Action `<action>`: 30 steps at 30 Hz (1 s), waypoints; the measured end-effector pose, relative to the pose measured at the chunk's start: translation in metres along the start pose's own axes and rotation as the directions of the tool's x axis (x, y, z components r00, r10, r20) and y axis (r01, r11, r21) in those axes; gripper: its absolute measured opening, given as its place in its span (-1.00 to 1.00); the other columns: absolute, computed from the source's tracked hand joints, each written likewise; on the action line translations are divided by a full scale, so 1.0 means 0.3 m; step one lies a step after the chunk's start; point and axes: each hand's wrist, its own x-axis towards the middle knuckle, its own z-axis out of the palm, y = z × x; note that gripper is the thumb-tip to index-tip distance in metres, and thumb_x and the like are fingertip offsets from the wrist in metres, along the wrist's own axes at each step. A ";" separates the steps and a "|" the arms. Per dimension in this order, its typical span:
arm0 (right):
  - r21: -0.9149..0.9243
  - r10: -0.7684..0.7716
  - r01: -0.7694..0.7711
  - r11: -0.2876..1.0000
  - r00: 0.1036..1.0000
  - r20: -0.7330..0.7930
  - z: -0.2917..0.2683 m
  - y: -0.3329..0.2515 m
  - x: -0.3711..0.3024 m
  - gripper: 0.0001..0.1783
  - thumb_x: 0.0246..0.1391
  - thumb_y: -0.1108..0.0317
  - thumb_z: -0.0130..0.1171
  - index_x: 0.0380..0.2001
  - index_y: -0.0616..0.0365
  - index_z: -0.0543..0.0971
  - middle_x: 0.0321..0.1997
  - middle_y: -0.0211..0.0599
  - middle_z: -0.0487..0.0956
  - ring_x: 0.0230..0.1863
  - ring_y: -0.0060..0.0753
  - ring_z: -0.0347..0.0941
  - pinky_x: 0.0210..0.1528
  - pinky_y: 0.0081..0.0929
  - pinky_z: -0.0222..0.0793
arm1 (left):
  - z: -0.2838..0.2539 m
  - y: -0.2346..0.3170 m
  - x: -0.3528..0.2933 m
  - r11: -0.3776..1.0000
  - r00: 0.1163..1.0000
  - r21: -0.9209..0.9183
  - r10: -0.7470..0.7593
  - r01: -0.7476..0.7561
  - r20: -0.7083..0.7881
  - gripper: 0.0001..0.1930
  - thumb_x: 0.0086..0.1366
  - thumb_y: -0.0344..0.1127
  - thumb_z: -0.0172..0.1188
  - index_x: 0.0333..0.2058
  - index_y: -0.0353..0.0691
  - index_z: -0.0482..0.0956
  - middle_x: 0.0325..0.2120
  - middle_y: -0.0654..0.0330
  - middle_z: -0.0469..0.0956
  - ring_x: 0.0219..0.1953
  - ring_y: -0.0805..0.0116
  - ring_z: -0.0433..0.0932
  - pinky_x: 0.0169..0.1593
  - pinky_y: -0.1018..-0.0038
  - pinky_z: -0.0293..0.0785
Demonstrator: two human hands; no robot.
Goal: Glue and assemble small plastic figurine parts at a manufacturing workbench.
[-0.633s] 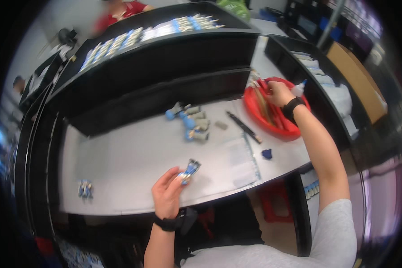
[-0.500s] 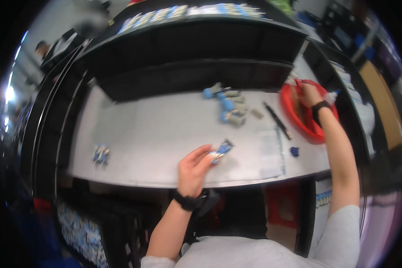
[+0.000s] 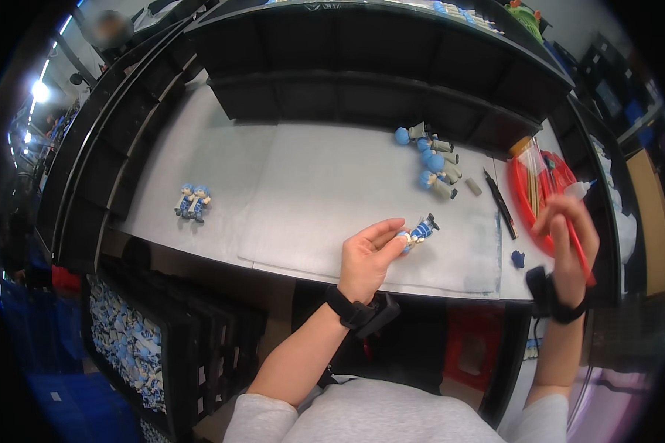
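"Just right of the frame's centre, low over the grey tabletop (image 3: 310,184), what does the left hand (image 3: 366,262) have?"

"One small figurine (image 3: 421,230), pinched between thumb and fingertips at its head end, so the grip is narrow"

"How does it look?"

"Tilted, with its feet toward the upper right and its head toward the hand. The clothing is bright blue with white bands, the feet are dark, and some light blue and cream shows by the thumb. Its face I cannot make out"

"And the right hand (image 3: 567,232)?"

"Right side of the frame, near the lower edge of a red basket (image 3: 516,188). The fingers are bent round a slim red stick-like tool (image 3: 582,258) that slants down to the right. Blur keeps me from telling what kind it is"

"What lies between the hands?"

"A dark pen-shaped tool (image 3: 500,203), a small grey block (image 3: 473,186) and a dark blue lump (image 3: 518,259), all on the tabletop. Above the held figurine lies a cluster of blue-headed figures (image 3: 442,187) with greyish bodies"

"Any others dressed like the held one?"

"Left of the frame, a pair of figurines (image 3: 198,205) side by side, with light blue hair, blue and white clothes and dark feet"
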 end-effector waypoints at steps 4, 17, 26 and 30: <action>-0.208 -0.150 0.184 0.961 0.975 0.165 0.129 -0.064 -0.102 -0.75 0.01 0.30 0.05 -0.33 0.29 0.47 -0.57 -0.21 0.44 -0.57 -0.34 0.39 -0.52 -0.57 0.26 | 0.010 -0.005 0.002 0.999 1.000 0.026 0.019 -0.019 -0.015 -0.69 0.11 -0.51 0.07 -0.14 -0.48 0.36 -0.31 0.03 0.49 -0.28 0.41 0.48 -0.20 0.54 0.46; -0.352 -0.376 0.591 0.726 0.770 0.515 0.298 -0.061 -0.136 -0.81 -0.27 0.45 0.13 -0.48 0.26 0.44 -0.60 -0.37 0.29 -0.63 -0.47 0.25 -0.61 -0.63 0.21 | 0.024 -0.018 0.002 0.998 0.998 0.036 0.045 -0.044 -0.033 -0.70 0.10 -0.53 0.07 -0.15 -0.47 0.37 -0.31 0.04 0.50 -0.28 0.44 0.48 -0.22 0.57 0.45; -0.295 -0.412 0.598 0.745 0.760 0.502 0.286 -0.071 -0.153 -0.82 -0.40 0.45 0.09 -0.57 0.24 0.43 -0.62 -0.38 0.27 -0.61 -0.50 0.24 -0.63 -0.64 0.17 | 0.018 -0.021 0.004 0.998 0.998 0.050 0.051 -0.049 -0.030 -0.70 0.10 -0.53 0.06 -0.15 -0.48 0.37 -0.32 0.05 0.50 -0.30 0.45 0.49 -0.23 0.59 0.45; -0.316 -0.383 0.599 0.736 0.753 0.534 0.286 -0.060 -0.151 -0.79 -0.45 0.44 0.12 -0.57 0.21 0.43 -0.64 -0.39 0.27 -0.64 -0.48 0.23 -0.64 -0.63 0.16 | 0.021 -0.012 0.002 0.997 0.998 0.060 0.051 -0.049 -0.035 -0.70 0.10 -0.52 0.06 -0.16 -0.48 0.37 -0.32 0.05 0.50 -0.31 0.45 0.49 -0.24 0.59 0.45</action>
